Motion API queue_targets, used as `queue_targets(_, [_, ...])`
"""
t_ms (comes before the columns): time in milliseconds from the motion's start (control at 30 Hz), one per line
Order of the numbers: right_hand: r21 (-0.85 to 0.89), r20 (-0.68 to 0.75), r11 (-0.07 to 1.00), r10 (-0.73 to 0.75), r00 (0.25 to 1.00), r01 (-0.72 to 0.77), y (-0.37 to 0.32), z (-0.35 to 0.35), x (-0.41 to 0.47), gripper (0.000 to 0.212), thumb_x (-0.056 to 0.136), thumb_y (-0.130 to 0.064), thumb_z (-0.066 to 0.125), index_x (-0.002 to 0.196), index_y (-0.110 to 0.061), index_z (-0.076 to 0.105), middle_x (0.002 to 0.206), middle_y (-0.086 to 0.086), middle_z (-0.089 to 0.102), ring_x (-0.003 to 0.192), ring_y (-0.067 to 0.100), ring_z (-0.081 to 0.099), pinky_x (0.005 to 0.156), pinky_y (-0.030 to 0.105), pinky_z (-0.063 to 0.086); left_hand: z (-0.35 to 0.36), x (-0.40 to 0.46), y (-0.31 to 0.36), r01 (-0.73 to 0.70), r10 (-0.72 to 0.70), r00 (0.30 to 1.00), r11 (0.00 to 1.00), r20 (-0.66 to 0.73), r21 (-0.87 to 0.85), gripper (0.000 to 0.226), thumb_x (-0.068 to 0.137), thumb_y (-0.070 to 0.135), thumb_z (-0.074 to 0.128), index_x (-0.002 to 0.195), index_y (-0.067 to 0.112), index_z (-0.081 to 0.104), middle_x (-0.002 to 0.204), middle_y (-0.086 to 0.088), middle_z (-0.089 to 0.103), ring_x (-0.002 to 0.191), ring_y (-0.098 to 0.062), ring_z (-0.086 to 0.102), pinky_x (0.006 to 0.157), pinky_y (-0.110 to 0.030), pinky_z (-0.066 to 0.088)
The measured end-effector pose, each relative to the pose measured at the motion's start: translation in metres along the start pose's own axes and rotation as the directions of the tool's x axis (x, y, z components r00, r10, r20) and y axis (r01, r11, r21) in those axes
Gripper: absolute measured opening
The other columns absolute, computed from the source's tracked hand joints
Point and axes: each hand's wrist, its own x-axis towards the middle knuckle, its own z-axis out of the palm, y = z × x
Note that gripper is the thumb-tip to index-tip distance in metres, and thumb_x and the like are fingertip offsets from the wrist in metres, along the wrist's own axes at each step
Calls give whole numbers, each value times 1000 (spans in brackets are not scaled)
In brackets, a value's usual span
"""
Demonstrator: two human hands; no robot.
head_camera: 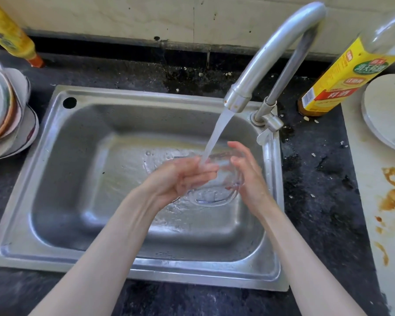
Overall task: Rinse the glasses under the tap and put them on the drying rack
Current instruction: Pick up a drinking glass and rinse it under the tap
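A clear glass (217,190) is held tilted over the steel sink (78,169), right under the running stream from the curved metal tap (271,49). My right hand (249,176) grips the glass from its right side, fingers curled over the rim. My left hand (180,181) is at the glass's left side with its fingers reaching into the mouth, where the water lands. The glass's far side is hard to make out through the water.
A stack of bowls and plates (5,115) stands left of the sink. A yellow-labelled bottle (342,76) and a white plate (388,112) are on the right; another yellow bottle (12,33) is at the back left. The dark counter is wet and speckled.
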Motion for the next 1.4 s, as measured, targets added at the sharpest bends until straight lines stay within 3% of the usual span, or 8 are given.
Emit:
queue_targets(167, [140,-14,903,411,911,-406,-8,8,2,38,89,-49,53,116,-22,54,113,11,60,85,23,60,59,30,49,-1,-7,-1,-168,179,984,937,-6,306,16,73,14,69,85,4,71,83,-10,74,79,-20,70,77,-19,53])
queue_targets(367, [-531,37,682,-574,818,502,-12,22,-10,40,81,-38,59,114,-15,54,103,-7,50,94,10,52,83,18,42,1,12,-9,-63,-59,894,965,-444,-255,36,89,36,59,63,16,44,37,4,48,30,-6,44,37,-14,39])
queue_targets(533, [-324,-185,900,-361,914,290,-13,37,-14,27,83,-46,52,101,-27,53,98,-7,54,86,6,52,76,26,47,10,17,-11,-157,190,663,981,-724,113,31,84,28,62,61,17,44,33,7,46,36,-13,42,49,-23,37])
queue_targets(733, [513,-13,679,618,786,-525,-16,28,7,23,88,-42,46,88,-19,52,74,4,54,54,17,47,47,18,32,27,8,-13,-343,836,456,482,-306,806,35,80,47,53,57,24,42,45,9,55,45,-13,58,56,-28,45])
queue_targets(967, [546,266,511,646,715,-664,10,13,5,37,81,-39,56,109,-14,57,89,9,60,60,23,57,41,22,36,-6,-5,-3,-362,432,830,-61,352,930,48,82,59,34,79,27,70,65,10,68,61,-11,62,61,-31,49])
queue_targets(1167, [180,-143,975,157,977,-130,4,22,-6,17,90,-40,52,98,-25,54,98,5,58,74,15,58,56,28,47,6,-7,-7,-124,195,949,953,-247,276,35,98,28,45,77,5,62,68,-8,73,65,-17,71,63,-22,52])
queue_targets(1267, [-107,-81,962,-261,962,252,3,23,-17,18,84,-34,51,102,-32,49,104,-11,52,91,-6,52,80,13,44,1,-6,-4,-64,77,930,997,-358,48,39,99,32,39,78,5,57,61,-10,70,56,-21,69,70,-30,52])
queue_targets(1400, [274,5,926,270,963,-261,0,28,-19,39,70,-58,61,103,-39,53,117,2,51,102,17,55,76,37,50,11,-11,-4,-232,370,859,897,-353,376,38,98,29,44,68,9,58,57,-6,69,56,-18,68,67,-20,51])
